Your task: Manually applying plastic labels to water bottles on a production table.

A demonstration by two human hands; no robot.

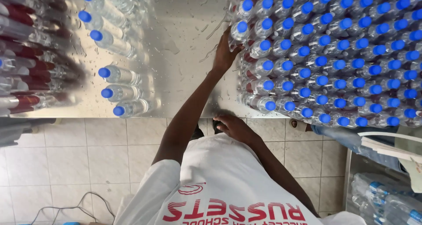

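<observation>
I keep my left hand (226, 53) pressed around the left edge of the big bottle block (325, 58) on the wet tabletop (180, 40), my right hand (233, 127) loosely curled and empty at the near edge, pushing low so no bottle tips.

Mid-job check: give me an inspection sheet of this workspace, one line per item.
Surface: steel table, wet with droplets.
Job's things: packed block of blue-capped water bottles; a loose row of bottles stands apart from it.
Clutter: blurred red-labelled bottles at the far side.
Fingers: left hand is against the block's edge, fingers hidden. Right hand is at the table's near edge, nothing seen in it.
Cables: thin cable on the floor.
Surroundings: tiled floor, another person's jeans leg, more bottles low down.
</observation>
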